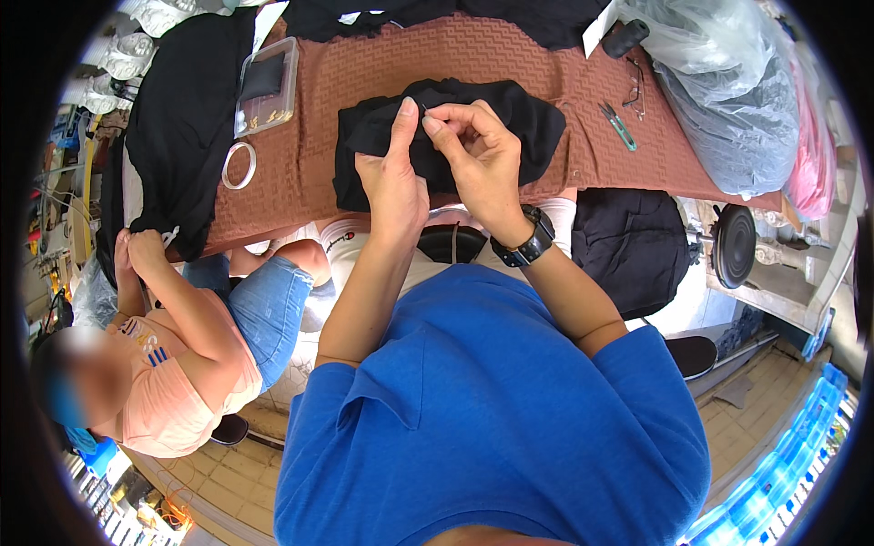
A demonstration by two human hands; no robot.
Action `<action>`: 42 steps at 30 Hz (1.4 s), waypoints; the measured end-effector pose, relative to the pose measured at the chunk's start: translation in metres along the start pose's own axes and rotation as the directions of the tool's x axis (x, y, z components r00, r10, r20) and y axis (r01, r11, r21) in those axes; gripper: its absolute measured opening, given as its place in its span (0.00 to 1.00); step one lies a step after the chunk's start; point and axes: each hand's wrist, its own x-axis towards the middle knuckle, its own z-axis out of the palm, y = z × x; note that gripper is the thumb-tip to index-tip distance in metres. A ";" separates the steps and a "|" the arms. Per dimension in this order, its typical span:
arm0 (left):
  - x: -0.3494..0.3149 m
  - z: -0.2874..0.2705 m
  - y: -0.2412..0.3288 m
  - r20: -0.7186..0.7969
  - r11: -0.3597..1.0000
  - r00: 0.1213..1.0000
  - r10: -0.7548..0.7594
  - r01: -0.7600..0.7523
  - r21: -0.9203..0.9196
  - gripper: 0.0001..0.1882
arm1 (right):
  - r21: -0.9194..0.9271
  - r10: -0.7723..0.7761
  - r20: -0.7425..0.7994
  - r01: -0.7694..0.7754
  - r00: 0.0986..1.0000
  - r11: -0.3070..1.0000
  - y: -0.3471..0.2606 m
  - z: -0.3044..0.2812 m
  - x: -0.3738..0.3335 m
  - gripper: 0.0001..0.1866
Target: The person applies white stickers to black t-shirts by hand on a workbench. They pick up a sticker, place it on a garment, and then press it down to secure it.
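A folded black cloth [528, 132] lies bunched on the brown tablecloth in front of me. My left hand [396, 182] is closed on its near part, thumb pointing up and away from me. Close beside it, my right hand [481, 159] pinches thumb and forefinger together near the left thumb's tip. A thin, tiny thing shows at that pinch, too small to name. The right wrist wears a black watch [523, 238].
Green thread snips [618, 126], glasses [635, 89] and a black thread spool [626, 39] lie to the right, near bulky plastic bags [728, 100]. Leftward are a clear box [289, 86], a white ring [238, 166] and a seated co-worker [196, 364] at black cloth [187, 136].
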 end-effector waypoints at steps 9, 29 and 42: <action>0.000 -0.002 -0.002 0.012 0.998 0.999 0.049 -0.050 0.035 0.03 | 0.055 0.062 0.001 -0.062 0.998 0.997 0.002 -0.001 -0.001 0.04; -0.004 0.001 -0.004 -0.012 0.997 0.997 0.077 -0.077 0.029 0.04 | 0.161 0.123 0.007 -0.123 0.992 0.979 0.003 0.004 -0.002 0.04; -0.003 0.000 -0.003 -0.030 0.998 0.998 0.056 -0.057 -0.005 0.04 | 0.156 0.118 0.010 -0.118 0.993 0.981 0.005 0.006 -0.001 0.04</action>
